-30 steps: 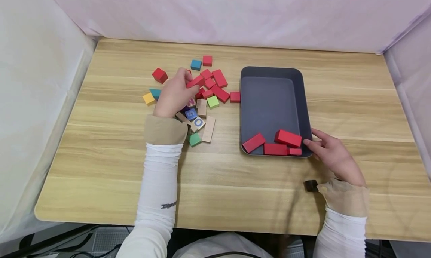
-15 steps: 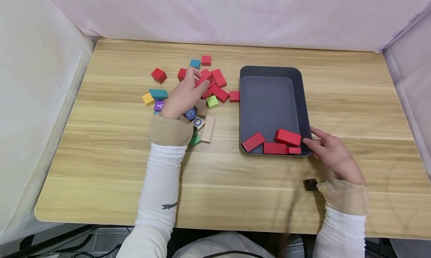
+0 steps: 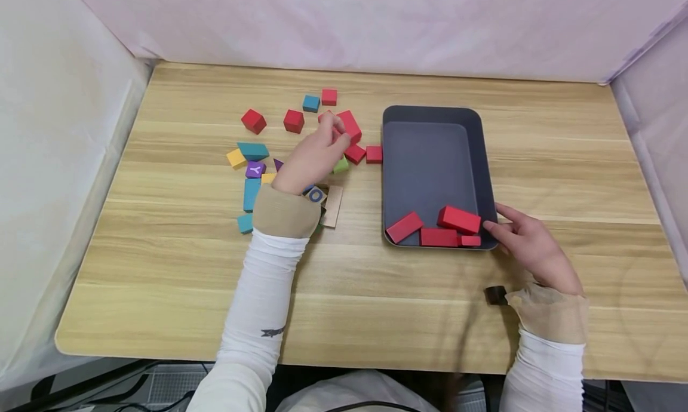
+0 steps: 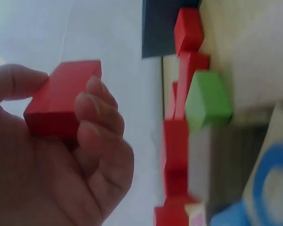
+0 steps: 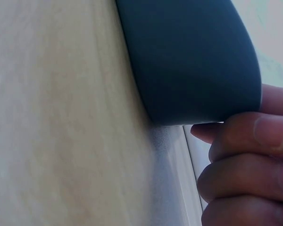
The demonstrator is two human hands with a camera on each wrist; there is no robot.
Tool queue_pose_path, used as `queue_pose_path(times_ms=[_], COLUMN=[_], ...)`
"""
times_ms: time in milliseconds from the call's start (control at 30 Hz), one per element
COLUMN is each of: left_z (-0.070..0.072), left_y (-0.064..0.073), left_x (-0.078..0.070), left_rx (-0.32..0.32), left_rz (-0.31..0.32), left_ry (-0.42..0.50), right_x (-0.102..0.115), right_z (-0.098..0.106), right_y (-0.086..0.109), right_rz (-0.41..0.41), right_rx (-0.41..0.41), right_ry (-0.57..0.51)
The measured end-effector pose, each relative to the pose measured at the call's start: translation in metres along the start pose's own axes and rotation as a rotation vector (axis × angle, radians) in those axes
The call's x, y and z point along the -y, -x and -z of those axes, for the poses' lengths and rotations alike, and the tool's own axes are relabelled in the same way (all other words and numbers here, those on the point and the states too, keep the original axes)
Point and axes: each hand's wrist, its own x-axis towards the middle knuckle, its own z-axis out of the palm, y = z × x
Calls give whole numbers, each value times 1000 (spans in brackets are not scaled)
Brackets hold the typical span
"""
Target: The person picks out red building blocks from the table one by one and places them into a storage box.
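Red rectangular block in the left wrist view: the left hand pinches it between thumb and bent fingers, the grip closed to the block's width. To one side, apart from it, are a lime-green block and a blurred row of other red pieces.

In the head view, that hand is over the loose pile on the pale wood-grain table, its fingers mostly covering the held block. A blue block and a purple letter block lie near. Four red blocks sit at the near end of a dark grey rectangular tray; the right hand grips its near right corner, thumb at the rim.

In the right wrist view, the right fingers are curled, the uppermost touching the tray's edge.
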Motion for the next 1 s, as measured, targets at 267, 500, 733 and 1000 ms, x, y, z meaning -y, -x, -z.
queue_pose_path(times_ms=[267, 500, 733, 1000], left_z=[-28, -52, -69, -86], left_y=[-2, -7, -6, -1], left_x=[-19, -29, -36, -42], left_rx=[75, 118, 166, 158], left_rz=[-152, -346, -386, -447], left_ry=[-71, -154, -371, -597], right_x=[0, -2, -3, -4], right_z=[-1, -1, -1, -1], right_y=[0, -1, -2, -2], right_rz=[5, 23, 67, 91], right_rx=[-2, -7, -15, -10], right_ry=[1, 12, -3, -10])
